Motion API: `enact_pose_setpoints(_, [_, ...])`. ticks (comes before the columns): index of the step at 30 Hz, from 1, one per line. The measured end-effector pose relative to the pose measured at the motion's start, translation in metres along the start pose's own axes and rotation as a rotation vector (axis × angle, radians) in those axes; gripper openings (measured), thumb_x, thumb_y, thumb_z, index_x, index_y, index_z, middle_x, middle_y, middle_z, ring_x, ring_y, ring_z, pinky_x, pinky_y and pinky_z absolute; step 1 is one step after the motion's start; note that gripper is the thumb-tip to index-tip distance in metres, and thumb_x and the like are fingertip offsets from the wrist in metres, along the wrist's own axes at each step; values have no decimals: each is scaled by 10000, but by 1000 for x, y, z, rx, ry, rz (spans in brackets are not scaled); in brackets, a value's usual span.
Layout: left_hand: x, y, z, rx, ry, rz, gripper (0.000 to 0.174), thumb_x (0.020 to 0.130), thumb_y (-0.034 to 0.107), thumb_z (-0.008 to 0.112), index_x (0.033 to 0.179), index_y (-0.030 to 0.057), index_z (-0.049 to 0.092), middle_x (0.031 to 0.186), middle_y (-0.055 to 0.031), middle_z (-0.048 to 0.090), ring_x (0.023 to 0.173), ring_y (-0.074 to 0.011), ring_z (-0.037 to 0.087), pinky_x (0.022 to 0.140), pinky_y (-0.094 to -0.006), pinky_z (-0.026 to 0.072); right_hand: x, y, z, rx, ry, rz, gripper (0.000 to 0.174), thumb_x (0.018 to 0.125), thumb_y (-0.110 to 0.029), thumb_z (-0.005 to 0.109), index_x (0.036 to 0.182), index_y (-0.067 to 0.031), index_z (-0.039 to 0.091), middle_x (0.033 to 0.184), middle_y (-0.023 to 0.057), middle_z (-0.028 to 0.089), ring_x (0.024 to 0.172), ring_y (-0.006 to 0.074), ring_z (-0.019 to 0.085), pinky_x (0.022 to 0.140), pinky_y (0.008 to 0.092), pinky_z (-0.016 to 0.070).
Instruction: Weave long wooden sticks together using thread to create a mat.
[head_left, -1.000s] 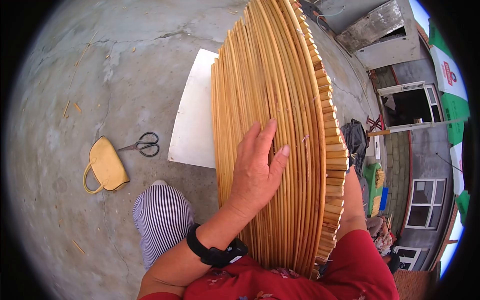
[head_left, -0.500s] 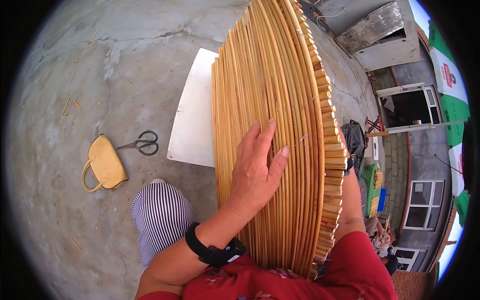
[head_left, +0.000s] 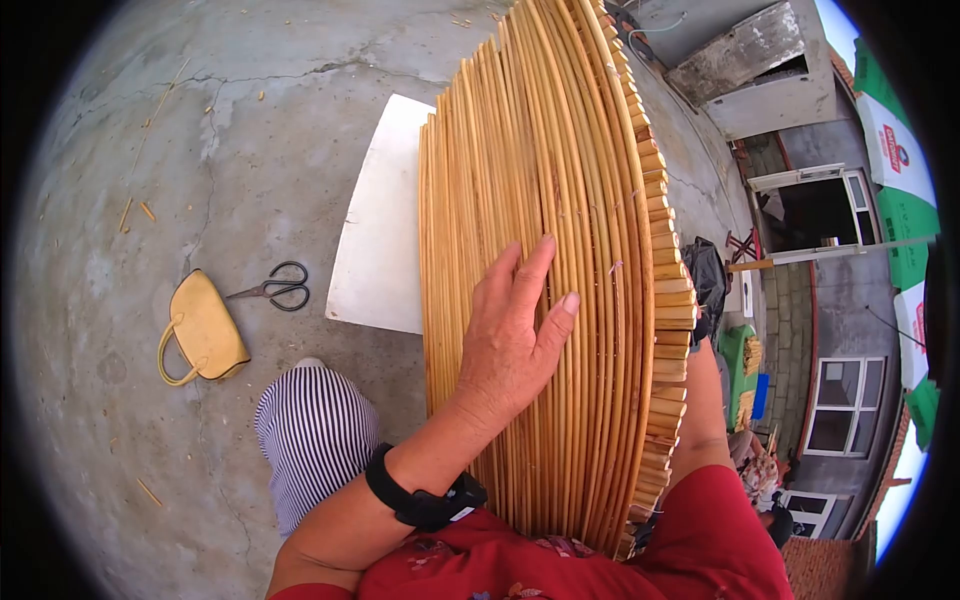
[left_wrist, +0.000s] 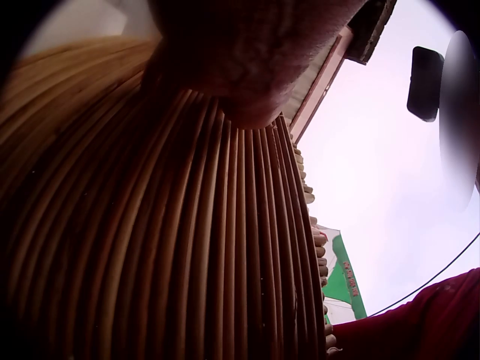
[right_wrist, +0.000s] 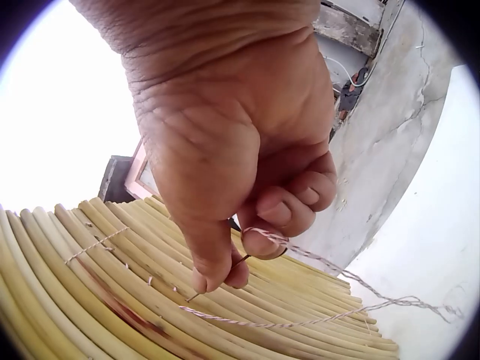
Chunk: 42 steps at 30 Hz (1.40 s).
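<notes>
**Little has shifted: flat palm on one face, pinched needle on the other**

Since a second ago the round stalk mat (head_left: 545,200) has leaned a touch toward the left hand (head_left: 510,340), which keeps the same spot on it. That hand lies open, fingers straight and pressed flat on the near face, curled round nothing. On the far side the right hand (right_wrist: 232,165) has its grip closed: thumb and forefinger pinch a thin needle (right_wrist: 217,279), with twisted twine (right_wrist: 300,322) trailing off past the fingers and over the stalks. The mat stands on edge between the two hands, its lower rim hidden against the person's red top.

As I judge it, the weak point is the hold itself. A flat palm only props the mat, so a hard tug on the twine from behind could tip it toward the striped knee (head_left: 315,440). The loose twine could also snag on the cut stalk ends along the rim beside the palm. The needle tip sits close to the right fingertips, and from the head view that hand is hidden behind the mat.

Room is best away from the palm, over the concrete floor (head_left: 200,120). Beyond the mat's far edge lies a white board (head_left: 385,220); scissors (head_left: 275,290) and a yellow bag (head_left: 200,328) lie well apart.
</notes>
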<state>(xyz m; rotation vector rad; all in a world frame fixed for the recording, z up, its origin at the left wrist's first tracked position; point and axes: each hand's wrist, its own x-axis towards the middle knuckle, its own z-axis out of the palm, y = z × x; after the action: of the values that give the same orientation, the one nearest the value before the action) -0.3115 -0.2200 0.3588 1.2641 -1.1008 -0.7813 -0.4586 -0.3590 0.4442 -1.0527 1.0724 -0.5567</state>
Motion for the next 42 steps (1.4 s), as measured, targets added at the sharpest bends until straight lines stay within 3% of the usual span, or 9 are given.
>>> enact_pose_setpoints(25, [1,2,-8,-4,-7,0,532,927,320,559,1358,33,440,1298,-271,431,1233,-395,426,1041,-435,342,-17,-6,19,-129,-70,-101,402,918,-319,575,1206,-40,555,1081,36,631,930,132,580,802,292,493])
enact_pose_setpoints(42, [-1,1,-9,-13,12,19,515,903,226,593,1361,47,441,1296,-252,455,1232,-375,440,1045,-427,344,-20,-4,25,-151,-63,-117,415,923,-294,564,1237,-25,537,1121,38,616,962,129,557,835,289,476])
